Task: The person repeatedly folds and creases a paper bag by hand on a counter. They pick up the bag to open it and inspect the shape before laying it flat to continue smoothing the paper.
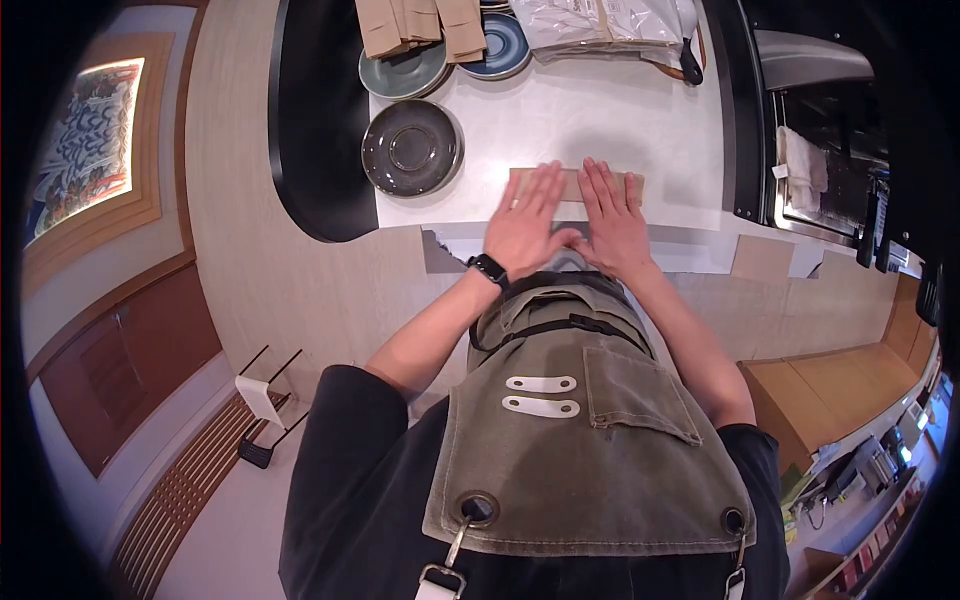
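A strip of brown folded paper [572, 187], perhaps a napkin, lies near the front edge of the white counter [500, 125]. My left hand [525, 225], with a black watch at the wrist, rests flat on the strip's left part, fingers stretched out. On its right part lies my right hand [614, 226], also flat with the fingers extended. My thumbs come close together below the strip. Both hands cover much of the paper. Left of them are stacked dark grey plates [411, 148].
Similar brown folded papers [405, 25] lie across a grey-green plate [402, 75] and a blue plate [497, 48] at the back. A clear plastic package [600, 30] sits beside them, with a black-handled utensil [691, 62] at its right. A cloth [802, 172] hangs on equipment at right.
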Motion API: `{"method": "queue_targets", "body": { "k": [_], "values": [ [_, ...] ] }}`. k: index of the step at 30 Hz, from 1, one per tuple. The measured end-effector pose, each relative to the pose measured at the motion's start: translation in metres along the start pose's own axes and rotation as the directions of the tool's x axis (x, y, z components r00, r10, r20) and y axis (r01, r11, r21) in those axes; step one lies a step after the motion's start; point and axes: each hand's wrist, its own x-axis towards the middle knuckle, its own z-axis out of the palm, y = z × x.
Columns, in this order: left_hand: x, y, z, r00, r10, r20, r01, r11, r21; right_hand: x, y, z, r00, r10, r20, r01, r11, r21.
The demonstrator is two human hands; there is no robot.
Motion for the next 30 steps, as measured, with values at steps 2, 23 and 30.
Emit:
{"method": "queue_targets", "body": {
  "k": [2, 23, 30],
  "values": [
    [-0.012, -0.013, -0.004, 0.997, -0.074, -0.02, 0.075, 0.995, 0.059, -0.002, 0.0, 0.003, 0.999, -0.003, -0.041, 0.005, 0.999, 0.048],
    [-0.03, -0.007, -0.004, 0.982, -0.183, -0.045, 0.189, 0.96, 0.206, -0.003, 0.002, 0.004, 0.998, -0.006, -0.068, 0.009, 0.999, 0.041],
    [-0.02, 0.016, 0.001, 0.986, -0.069, -0.153, 0.092, 0.984, 0.15, -0.005, 0.001, -0.003, 1.0, 0.007, 0.0, -0.007, 1.0, -0.001]
  ]
}}
